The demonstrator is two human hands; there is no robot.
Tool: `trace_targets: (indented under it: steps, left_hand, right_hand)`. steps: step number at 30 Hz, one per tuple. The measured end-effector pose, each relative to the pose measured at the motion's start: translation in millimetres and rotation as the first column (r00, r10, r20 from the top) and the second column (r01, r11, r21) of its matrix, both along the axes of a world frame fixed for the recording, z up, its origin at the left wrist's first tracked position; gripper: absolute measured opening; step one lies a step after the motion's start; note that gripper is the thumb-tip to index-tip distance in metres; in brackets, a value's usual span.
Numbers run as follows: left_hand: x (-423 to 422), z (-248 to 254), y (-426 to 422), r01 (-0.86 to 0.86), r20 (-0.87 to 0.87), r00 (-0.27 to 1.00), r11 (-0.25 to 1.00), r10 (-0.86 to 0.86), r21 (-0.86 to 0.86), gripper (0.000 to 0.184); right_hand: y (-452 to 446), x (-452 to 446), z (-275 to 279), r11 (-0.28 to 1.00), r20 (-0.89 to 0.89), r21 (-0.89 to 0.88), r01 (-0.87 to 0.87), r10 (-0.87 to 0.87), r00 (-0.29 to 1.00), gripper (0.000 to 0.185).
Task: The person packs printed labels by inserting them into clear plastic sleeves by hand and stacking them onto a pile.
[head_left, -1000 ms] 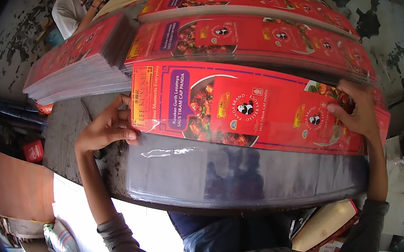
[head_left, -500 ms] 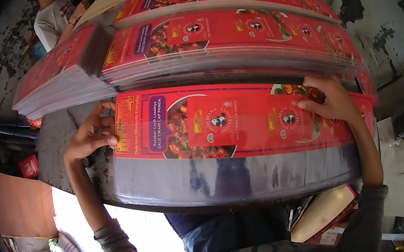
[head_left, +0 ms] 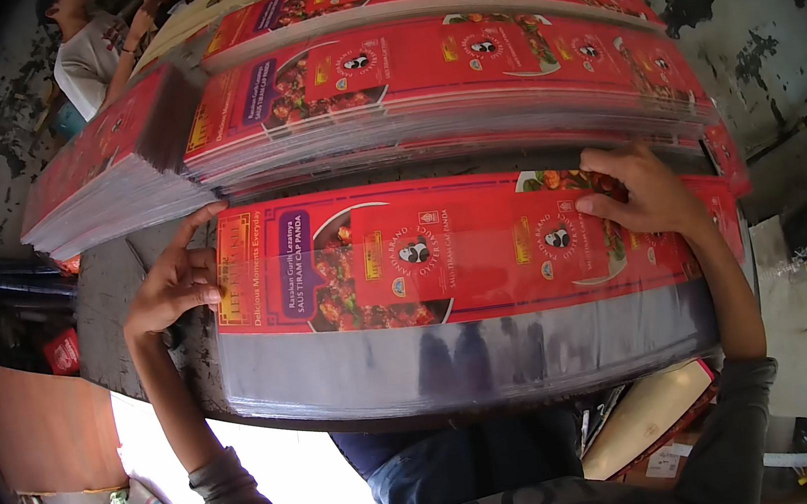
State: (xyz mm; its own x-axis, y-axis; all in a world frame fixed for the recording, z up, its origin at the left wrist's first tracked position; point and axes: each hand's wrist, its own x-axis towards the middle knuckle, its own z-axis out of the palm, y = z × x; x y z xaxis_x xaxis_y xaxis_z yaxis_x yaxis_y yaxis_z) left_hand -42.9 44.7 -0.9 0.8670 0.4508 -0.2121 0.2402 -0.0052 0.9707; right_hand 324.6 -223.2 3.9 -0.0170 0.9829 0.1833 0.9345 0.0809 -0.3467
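A stack of printed red plastic sheets [head_left: 364, 257] lies in front of me, with a clear strip along its near side. The sheets bear a panda logo, pictures of food and a purple label. My left hand [head_left: 171, 286] grips the left end of this stack, its thumb at the edge, index finger reaching to the far corner and other fingers curled. My right hand [head_left: 640, 191] holds the stack towards its right end, thumb on the top sheet and fingers bent at the far edge. The undersides of the fingers are hidden.
Behind lies a taller stack of the same sheets [head_left: 432, 72], with another stack [head_left: 313, 3] beyond it. A further stack [head_left: 106, 168] stands at the left. All rest on a dark worn table [head_left: 113, 308]. Another person [head_left: 93, 58] is at the far left.
The view has shifted slightly, so the stacks sit a little further left. Both hands stay at the front stack; my left index finger is straighter along the far corner. The other person shows more.
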Motion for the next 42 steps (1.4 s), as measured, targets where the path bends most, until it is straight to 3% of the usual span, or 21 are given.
trace_targets:
  steps: [4,6,12,16,22,42]
  left_hand:
    - [-1.7,-1.1,1.6,0.011,0.002,1.0,1.0,-0.011,0.022,0.086]
    - [-2.0,0.1,0.7,-0.014,-0.023,1.0,1.0,0.015,0.021,0.087]
    - [-2.0,0.4,0.0,-0.013,-0.033,0.999,0.998,0.015,0.056,0.088]
    - [-3.5,0.8,-0.2,-0.012,-0.035,0.999,0.997,0.015,0.075,0.088]
    - [-3.5,-1.6,1.5,-0.013,-0.018,1.0,0.998,0.014,0.055,0.086]
    - [-5.2,-3.5,1.4,-0.009,-0.013,1.0,0.998,0.01,0.063,0.086]
  right_hand:
    - [-2.5,-3.3,7.8,0.994,-0.086,-0.106,0.036,-0.045,0.995,0.038]
    - [-3.0,-7.8,10.4,0.997,0.006,-0.078,0.023,-0.022,1.0,0.041]
    - [-6.6,-6.3,4.3,0.998,0.034,-0.051,0.049,-0.047,0.998,0.043]
    - [-7.1,-4.8,1.0,0.996,-0.024,-0.07,0.049,-0.051,0.998,0.043]
    - [-6.4,-5.1,2.5,0.998,0.054,-0.043,0.049,-0.047,0.997,0.044]
    - [-6.6,-6.8,1.4,0.998,0.052,-0.037,0.05,-0.048,0.997,0.044]
